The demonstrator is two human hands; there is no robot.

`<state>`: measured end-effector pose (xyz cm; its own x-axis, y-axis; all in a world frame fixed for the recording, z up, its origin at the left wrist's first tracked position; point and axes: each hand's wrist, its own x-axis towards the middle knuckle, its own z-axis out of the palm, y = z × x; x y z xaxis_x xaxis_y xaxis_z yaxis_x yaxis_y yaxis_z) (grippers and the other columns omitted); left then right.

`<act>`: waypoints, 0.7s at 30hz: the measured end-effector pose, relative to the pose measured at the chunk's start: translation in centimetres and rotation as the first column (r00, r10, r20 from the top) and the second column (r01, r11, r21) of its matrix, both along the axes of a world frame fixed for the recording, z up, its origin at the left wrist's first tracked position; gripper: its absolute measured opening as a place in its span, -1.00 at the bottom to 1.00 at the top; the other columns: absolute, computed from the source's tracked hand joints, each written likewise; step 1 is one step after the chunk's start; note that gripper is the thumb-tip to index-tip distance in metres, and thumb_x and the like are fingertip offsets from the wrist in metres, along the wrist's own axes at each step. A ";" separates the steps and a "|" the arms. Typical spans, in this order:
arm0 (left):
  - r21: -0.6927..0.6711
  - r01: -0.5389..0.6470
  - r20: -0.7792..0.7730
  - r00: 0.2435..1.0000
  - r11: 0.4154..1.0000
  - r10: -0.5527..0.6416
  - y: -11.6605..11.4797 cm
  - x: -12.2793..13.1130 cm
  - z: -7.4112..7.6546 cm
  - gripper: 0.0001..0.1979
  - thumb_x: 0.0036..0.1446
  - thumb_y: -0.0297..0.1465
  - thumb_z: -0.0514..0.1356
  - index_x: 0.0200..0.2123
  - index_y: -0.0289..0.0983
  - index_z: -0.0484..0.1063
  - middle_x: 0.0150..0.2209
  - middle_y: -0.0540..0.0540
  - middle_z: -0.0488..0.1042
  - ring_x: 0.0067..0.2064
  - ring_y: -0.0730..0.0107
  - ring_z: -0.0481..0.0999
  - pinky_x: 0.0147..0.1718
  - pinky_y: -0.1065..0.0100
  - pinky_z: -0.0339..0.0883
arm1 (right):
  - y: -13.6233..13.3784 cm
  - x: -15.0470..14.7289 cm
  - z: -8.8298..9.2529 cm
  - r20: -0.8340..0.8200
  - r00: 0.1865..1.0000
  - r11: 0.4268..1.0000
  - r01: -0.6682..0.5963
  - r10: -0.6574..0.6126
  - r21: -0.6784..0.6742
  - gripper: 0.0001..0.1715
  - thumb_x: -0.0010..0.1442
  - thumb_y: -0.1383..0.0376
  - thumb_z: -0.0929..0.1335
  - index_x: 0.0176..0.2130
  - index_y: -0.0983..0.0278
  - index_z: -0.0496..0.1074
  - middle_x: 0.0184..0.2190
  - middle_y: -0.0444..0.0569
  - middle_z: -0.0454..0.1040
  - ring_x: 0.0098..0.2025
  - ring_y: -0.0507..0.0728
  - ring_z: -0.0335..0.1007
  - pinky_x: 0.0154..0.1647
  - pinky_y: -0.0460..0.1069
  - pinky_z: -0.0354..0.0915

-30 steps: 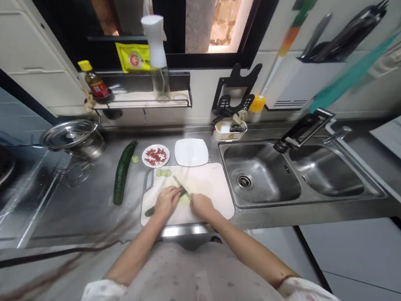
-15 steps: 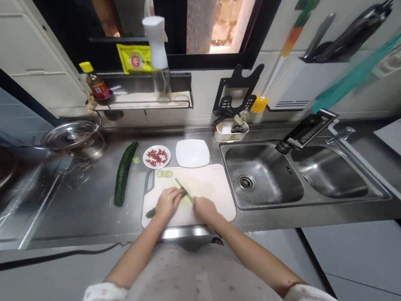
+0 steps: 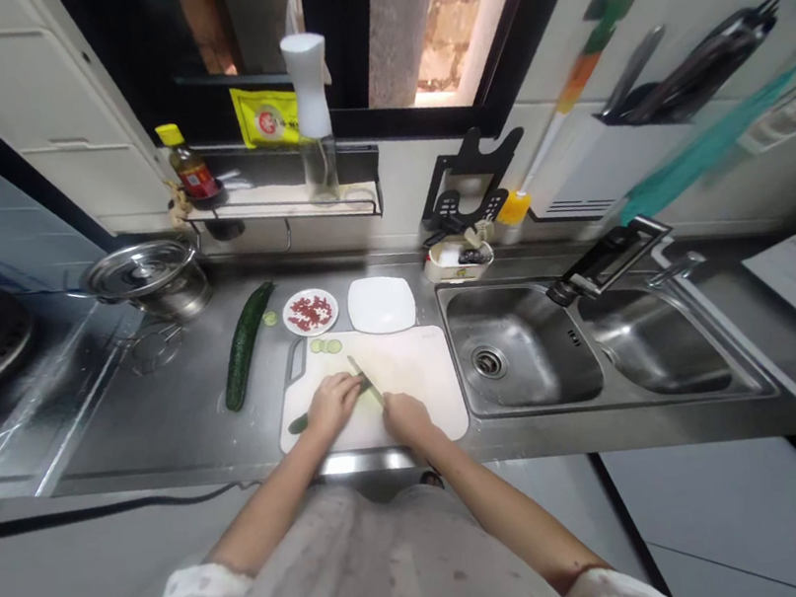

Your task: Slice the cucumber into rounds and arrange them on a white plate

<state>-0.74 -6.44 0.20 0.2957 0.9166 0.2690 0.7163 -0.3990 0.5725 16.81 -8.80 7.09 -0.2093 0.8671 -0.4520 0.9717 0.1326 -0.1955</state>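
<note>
The left hand [image 3: 334, 405] is curled over the cut cucumber [image 3: 298, 423], its fingers bent around the dark green length and pinning it to the white cutting board [image 3: 415, 366], with one end showing to the near left of the hand and a little more showing at the fingertips, just beside the blade. The right hand [image 3: 406, 417] is closed around the handle of a knife [image 3: 366, 380], whose blade slants away to the far left across the board (the handle itself is hidden by the fingers). A short row of pale green slices [image 3: 326, 346] lies near the far left corner of the board. Just beyond the board's far edge stand a round plate [image 3: 289, 321] of small red and white pieces on the left and a white square dish [image 3: 381, 304] on the right. A whole cucumber [image 3: 250, 346] lies on the steel counter [image 3: 153, 415] left of the board, with a single slice [image 3: 270, 318] beside its far end, while the sink [image 3: 525, 349] is to the board's right
</note>
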 end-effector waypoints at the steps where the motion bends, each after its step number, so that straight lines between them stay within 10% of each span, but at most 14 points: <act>1: -0.001 0.001 0.002 1.000 1.000 -0.001 0.0 0.0 0.0 -0.75 0.27 -0.35 0.08 -0.08 -0.19 0.52 -0.19 -0.10 0.52 -0.15 0.31 0.43 -0.13 0.29 0.31 | 0.1 0.0 -0.1 0.000 1.000 1.000 -0.002 0.002 0.001 -0.63 0.26 0.45 0.13 -0.08 0.36 0.41 -0.18 0.17 0.53 -0.11 0.17 0.48 -0.18 -0.03 0.30; 21: 0.008 -0.004 0.003 1.000 1.000 0.004 -0.1 0.0 0.2 -0.75 0.27 -0.36 0.08 -0.09 -0.19 0.52 -0.17 -0.10 0.51 -0.13 0.30 0.43 -0.11 0.27 0.31 | 0.6 -1.0 -0.1 0.005 0.999 0.999 0.036 -0.036 -0.020 -0.62 0.27 0.46 0.12 -0.05 0.35 0.40 -0.14 0.15 0.52 -0.09 0.16 0.47 -0.17 -0.03 0.28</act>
<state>-0.74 -6.58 0.42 0.2916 0.9154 0.2776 0.7161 -0.4013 0.5711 15.78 -8.16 7.00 -0.1765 0.8649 -0.4699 0.9766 0.0940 -0.1936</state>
